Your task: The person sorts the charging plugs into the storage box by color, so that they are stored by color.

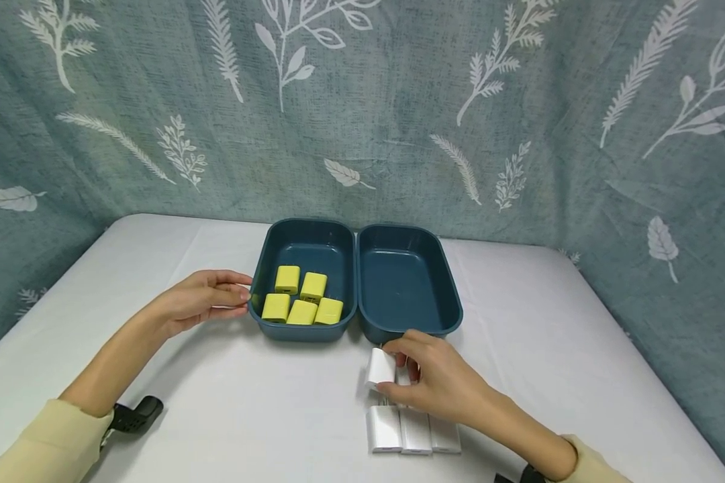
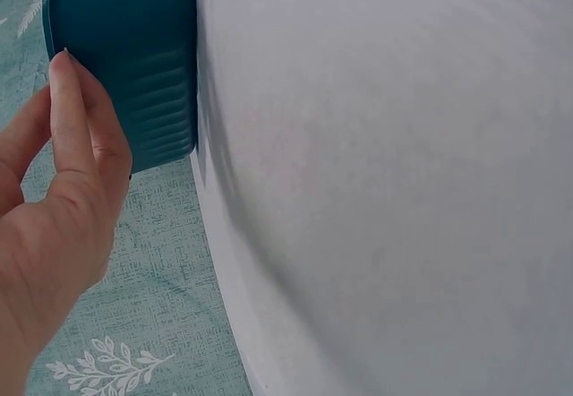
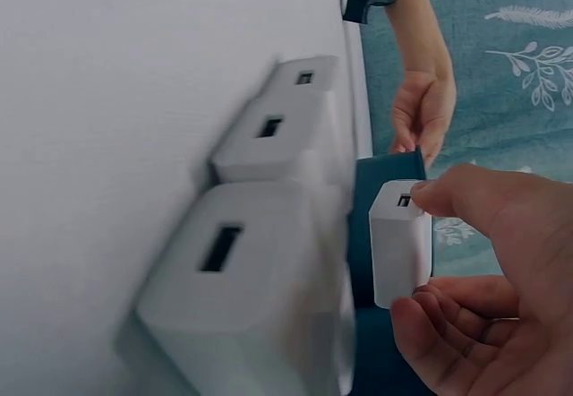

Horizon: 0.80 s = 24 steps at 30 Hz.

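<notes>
My right hand (image 1: 438, 379) pinches a white USB charger plug (image 1: 380, 367) between thumb and fingertips, just in front of the right blue box. Its USB slot faces the thumb in the right wrist view, where the held plug (image 3: 397, 248) is upright. Beneath and behind the hand, another white plug (image 1: 403, 376) is partly hidden. Three more white plugs (image 1: 415, 429) lie side by side nearer me. My left hand (image 1: 202, 302) touches the left wall of the left blue box (image 1: 308, 333) with nearly straight fingers, fingertips at the rim in the left wrist view.
Several yellow charger plugs (image 1: 302, 312) lie in the front part of the left box. Against it stands the right blue box (image 1: 407, 285), its floor bare. Both rest on a white-covered table (image 1: 266, 409), with a leaf-patterned teal curtain (image 1: 393, 134) behind.
</notes>
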Available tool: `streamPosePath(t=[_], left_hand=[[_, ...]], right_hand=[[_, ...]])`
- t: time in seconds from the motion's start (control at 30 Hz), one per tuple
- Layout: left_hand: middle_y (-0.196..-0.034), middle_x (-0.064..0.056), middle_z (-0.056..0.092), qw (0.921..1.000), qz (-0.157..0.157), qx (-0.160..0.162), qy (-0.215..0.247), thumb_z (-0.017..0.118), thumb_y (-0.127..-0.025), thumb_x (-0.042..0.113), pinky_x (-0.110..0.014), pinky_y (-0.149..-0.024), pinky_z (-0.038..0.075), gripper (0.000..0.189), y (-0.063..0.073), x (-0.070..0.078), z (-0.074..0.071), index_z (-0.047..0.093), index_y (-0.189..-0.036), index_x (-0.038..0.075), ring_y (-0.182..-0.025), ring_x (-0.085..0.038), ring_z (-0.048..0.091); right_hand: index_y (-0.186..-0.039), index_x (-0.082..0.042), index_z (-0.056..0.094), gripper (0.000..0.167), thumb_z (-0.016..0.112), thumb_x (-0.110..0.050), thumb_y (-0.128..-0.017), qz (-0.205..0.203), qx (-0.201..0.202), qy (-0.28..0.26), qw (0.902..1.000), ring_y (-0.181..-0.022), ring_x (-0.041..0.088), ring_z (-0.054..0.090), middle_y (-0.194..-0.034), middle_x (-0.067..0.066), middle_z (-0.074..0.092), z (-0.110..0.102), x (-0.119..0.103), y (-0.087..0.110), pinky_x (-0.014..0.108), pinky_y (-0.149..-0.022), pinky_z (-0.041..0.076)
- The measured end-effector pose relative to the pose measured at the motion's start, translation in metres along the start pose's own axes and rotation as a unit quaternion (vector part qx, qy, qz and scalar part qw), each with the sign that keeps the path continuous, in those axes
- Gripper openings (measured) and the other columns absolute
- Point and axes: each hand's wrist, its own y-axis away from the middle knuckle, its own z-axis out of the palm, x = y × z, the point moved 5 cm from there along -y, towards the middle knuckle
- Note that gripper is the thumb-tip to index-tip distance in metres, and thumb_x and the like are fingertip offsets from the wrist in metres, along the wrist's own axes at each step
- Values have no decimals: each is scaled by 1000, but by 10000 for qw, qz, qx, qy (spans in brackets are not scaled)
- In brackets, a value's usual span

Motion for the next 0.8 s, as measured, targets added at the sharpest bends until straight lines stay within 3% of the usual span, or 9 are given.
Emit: streamPosePath(t=[0.37, 0.8], left_hand=[[-103, -8, 61, 9999, 105, -93, -62, 54, -100, -1, -34, -93, 56, 50, -1, -1, -1, 31, -142, -15, -94, -16, 68], [-104, -9, 60, 9999, 88, -65, -65, 53, -100, -1, -35, -93, 56, 50, 1, 0, 0, 30, -142, -16, -94, -16, 67]], right_hand=[[-104, -10, 70, 33, 87, -18, -76, -176, 259, -5, 9995, -66, 6, 50, -83, -7, 52, -30, -6, -3, 17, -53, 48], [-104, -8, 69, 30, 84, -20, -80, -267, 238, 534, 9979, -64, 5, 47, -83, -5, 53, -62, 1, -22, 20, -52, 46]])
